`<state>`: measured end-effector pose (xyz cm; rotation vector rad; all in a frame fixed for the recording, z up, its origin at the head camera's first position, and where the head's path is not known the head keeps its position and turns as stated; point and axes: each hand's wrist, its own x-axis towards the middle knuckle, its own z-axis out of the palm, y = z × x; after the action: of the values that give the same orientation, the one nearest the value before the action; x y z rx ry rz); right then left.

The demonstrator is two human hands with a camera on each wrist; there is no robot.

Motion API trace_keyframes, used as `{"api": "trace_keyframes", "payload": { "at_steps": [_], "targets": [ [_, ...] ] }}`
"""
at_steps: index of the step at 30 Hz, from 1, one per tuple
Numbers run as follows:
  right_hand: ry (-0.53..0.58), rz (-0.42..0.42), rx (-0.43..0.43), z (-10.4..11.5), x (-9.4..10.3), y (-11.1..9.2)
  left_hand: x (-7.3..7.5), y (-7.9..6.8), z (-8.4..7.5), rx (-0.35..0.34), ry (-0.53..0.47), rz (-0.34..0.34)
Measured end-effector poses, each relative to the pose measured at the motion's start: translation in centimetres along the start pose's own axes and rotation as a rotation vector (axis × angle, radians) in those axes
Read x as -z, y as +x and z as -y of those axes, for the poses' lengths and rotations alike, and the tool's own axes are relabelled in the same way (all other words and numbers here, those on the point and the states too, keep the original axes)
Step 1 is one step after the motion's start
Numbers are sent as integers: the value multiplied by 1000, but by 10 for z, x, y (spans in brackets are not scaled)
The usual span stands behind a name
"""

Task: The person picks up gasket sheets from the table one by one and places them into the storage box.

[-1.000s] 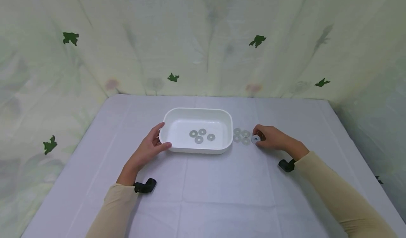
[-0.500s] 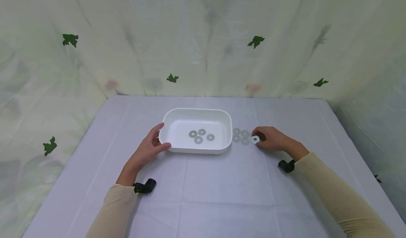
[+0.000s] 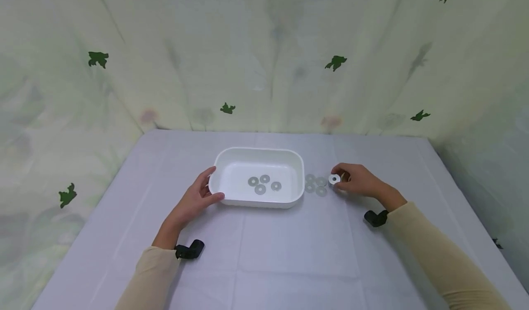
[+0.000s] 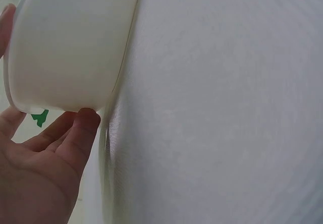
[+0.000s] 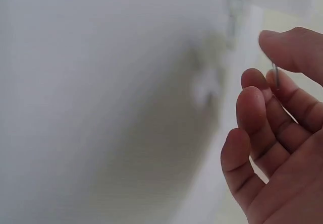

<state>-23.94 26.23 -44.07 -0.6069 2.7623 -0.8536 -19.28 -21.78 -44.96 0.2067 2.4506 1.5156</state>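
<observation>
A white rectangular tray (image 3: 259, 201) with rounded corners stands on the table, several flat metal washers (image 3: 260, 189) lying inside it. My left hand (image 3: 191, 205) holds the tray's left end, thumb at the near corner and fingers along the end wall; in the left wrist view its fingertips touch the outer wall (image 4: 70, 57). To the right of the tray, my right hand (image 3: 358, 179) pinches one washer (image 3: 334, 179) between thumb and fingers. The right wrist view shows that washer edge-on as a thin grey sliver (image 5: 276, 75).
Several more washers (image 3: 321, 191) lie grouped on the white tablecloth (image 3: 289, 245), between the tray's right end and my right hand. Behind the table hangs a pale curtain (image 3: 264, 71) with green leaf-like shapes.
The right hand has raised its washer slightly off the tablecloth. The left hand and tray keep their places; the whole head view has shifted a little.
</observation>
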Motion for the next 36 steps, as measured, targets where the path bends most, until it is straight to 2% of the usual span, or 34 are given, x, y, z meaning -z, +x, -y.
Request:
{"api": "trace_keyframes", "payload": {
  "at_steps": [7, 10, 18, 28, 36],
  "targets": [
    [74, -161, 62, 18, 17, 16, 0, -3, -3, -5, 11, -2],
    [120, -193, 51, 27, 19, 27, 1, -3, -5, -10, 12, -4],
    [232, -161, -1, 46, 8, 45, 0, -4, -1, -9, -27, 6],
    [266, -144, 92, 72, 8, 57, -3, -5, -3, -19, 0, -12],
    [252, -88, 106, 80, 7, 65, -3, -2, -3, -9, 13, -12]
  ]
}}
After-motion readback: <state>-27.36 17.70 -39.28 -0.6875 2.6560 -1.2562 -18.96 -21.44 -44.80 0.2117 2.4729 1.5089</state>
